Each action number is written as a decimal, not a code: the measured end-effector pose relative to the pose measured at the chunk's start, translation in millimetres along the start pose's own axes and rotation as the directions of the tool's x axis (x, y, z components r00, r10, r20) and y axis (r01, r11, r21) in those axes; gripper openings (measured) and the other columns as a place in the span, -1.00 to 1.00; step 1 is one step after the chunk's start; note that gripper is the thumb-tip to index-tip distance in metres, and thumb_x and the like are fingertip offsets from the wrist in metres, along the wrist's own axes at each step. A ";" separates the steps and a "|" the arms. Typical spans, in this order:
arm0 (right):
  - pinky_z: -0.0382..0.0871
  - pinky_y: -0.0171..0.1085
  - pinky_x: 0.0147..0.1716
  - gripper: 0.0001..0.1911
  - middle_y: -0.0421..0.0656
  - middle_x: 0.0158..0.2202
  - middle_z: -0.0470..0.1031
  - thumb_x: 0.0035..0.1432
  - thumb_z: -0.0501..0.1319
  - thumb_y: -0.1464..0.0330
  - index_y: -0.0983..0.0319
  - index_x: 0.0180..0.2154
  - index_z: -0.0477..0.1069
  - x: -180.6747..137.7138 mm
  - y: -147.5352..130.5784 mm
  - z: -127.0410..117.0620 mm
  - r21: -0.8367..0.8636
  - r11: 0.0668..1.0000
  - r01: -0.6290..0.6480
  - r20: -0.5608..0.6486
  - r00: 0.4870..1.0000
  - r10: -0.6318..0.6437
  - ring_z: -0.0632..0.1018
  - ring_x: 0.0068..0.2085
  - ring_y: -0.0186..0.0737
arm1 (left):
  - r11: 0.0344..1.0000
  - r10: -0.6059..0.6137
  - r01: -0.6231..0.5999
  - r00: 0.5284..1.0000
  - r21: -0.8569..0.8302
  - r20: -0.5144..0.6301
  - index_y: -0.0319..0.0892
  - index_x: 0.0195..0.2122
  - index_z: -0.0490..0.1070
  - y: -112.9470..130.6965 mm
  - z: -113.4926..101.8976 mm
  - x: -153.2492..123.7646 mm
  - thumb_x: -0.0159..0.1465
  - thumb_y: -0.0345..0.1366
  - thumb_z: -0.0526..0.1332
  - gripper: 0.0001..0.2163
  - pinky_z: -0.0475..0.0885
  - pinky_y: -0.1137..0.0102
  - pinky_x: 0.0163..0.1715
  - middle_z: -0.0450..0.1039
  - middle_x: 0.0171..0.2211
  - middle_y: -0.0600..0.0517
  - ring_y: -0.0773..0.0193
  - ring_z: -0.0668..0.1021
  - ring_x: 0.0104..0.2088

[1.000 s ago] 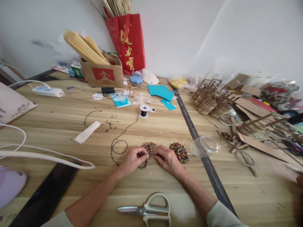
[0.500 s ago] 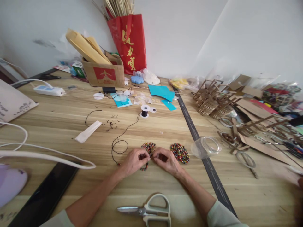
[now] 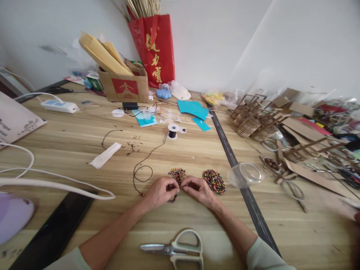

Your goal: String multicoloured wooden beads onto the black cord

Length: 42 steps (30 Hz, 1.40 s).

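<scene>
Progress at this reading?

– Partial, judging from the layout. Short run of beads [image 3: 172, 200] lies in a curve below the fingers of the left hand [image 3: 160, 190], apparently threaded; a red bead cluster [image 3: 142, 194] shows at the black cord [image 3: 152, 173] on that hand's outer side.

– Remaining?

– Much loose stock: near pile [image 3: 177, 173] just beyond the fingertips, fuller right pile [image 3: 214, 181] just beside the right hand [image 3: 199, 190]. Cord leads back to the spool [image 3: 173, 132], so seemingly uncut. Scissors [image 3: 172, 248] lie untouched, nearest the wearer. No knot made out.

– Grip?

– Narrow on both hands: thumb and forefinger pinched, the two pairs of tips almost meeting at the near pile's lower edge. Whatever is between them is too small to tell.

– Appearance of the strung part?

– Small round beads, mixed red, orange, green and dark. Partly hidden by the left hand; length uncertain. Cord thin, looped once on the wooden surface [image 3: 194, 146].
</scene>
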State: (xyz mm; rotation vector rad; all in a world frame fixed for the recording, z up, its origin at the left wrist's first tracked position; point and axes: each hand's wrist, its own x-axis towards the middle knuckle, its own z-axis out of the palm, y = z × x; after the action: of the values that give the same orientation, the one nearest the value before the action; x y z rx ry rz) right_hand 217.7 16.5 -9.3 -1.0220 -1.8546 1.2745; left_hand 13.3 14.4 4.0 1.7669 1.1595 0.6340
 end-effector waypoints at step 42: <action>0.36 -0.30 -0.30 -0.68 -0.11 -0.34 0.53 0.24 0.22 0.13 0.27 -0.27 0.52 1.4 -1.4 -0.3 0.010 1.000 0.007 0.039 0.999 -0.007 0.50 -0.32 -0.24 | 0.999 0.001 -0.001 1.000 0.036 -0.003 -0.23 -0.45 0.54 -3.1 1.2 0.5 0.14 -0.40 0.26 -0.92 0.25 0.50 -0.45 0.45 -0.55 0.09 0.35 0.42 -0.51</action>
State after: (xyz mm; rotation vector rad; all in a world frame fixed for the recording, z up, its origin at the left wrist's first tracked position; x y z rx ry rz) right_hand 216.9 17.6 -7.7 -0.9917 -1.8775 1.3066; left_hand 13.1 14.8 0.6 1.7975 1.1782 0.6201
